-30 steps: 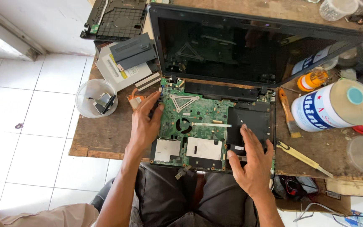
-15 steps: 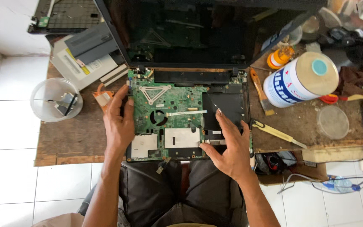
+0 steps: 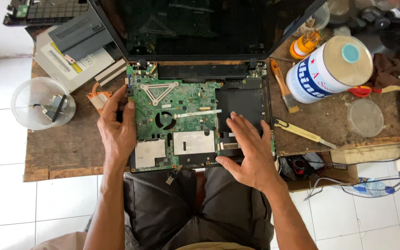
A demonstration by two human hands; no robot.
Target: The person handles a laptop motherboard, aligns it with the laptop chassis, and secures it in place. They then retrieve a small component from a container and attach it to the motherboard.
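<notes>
An opened laptop base (image 3: 200, 115) is laid flat on the wooden table (image 3: 65, 148), its near edge overhanging toward the lap of the seated person, so that the green circuit board (image 3: 172, 106) is exposed from above. The dark screen (image 3: 200, 23) is folded back and away, which leaves the board free to be reached.

The left hand (image 3: 116, 129) is placed at the left edge of the base, the fingers curled around the rim beside the board, apparently to steady it. Nothing is pinched between them as far as can be seen. The right hand (image 3: 251, 148) is laid flat with the fingers spread on the black panel (image 3: 239, 99) at the right of the board, the palm pressed near the front edge; nothing is held in it.

A clear plastic cup (image 3: 42, 103) with small parts is kept at the left, near a removed drive unit (image 3: 72, 55). At the right, a brush (image 3: 283, 85), a yellow cutter (image 3: 304, 133), a large white can (image 3: 329, 69) on its side and a round clear lid (image 3: 365, 117) are set within reach.
</notes>
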